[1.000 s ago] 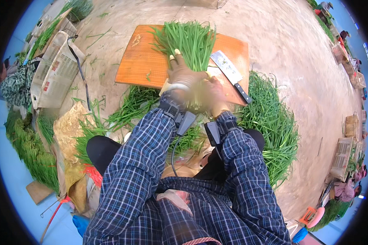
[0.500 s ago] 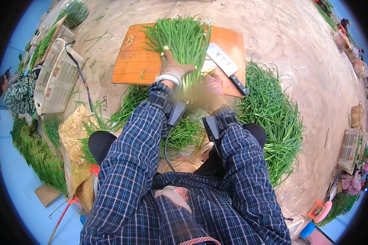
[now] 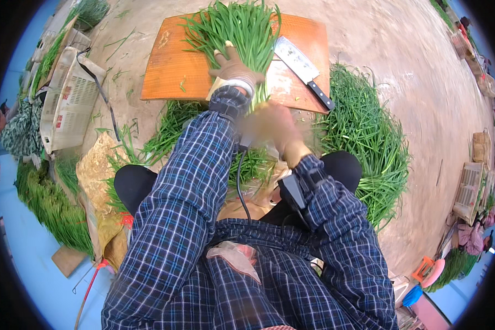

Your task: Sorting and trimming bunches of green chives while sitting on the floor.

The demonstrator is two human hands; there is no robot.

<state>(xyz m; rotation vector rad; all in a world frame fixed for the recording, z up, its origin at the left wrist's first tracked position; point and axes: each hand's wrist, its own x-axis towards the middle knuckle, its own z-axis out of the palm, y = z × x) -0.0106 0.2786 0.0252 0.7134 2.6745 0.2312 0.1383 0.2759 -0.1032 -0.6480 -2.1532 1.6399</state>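
A thick bunch of green garlic chives (image 3: pixel 234 30) lies on an orange-brown board (image 3: pixel 168 60), leaf ends pointing away from me. My left hand (image 3: pixel 234 70), in a brown glove, is laid over the bunch and grips it, the thumb along its right side. Just below, at the pale stem ends, is my right hand (image 3: pixel 280 125). A blurred patch covers its fingers, so their hold cannot be made out. A cleaver (image 3: pixel 297 59) with a black handle rests on the board right of the bunch, touched by neither hand.
Loose chives are heaped on the floor right of the board (image 3: pixel 366 143); more lie under its near edge (image 3: pixel 176 129). At the left stand a pale plastic crate (image 3: pixel 69 102) and a green pile (image 3: pixel 49 203). My knees flank my forearms.
My right hand has drawn back toward me from the board's near edge. My left hand stays on the bunch. The whole view has shifted, so the board sits higher in the picture.
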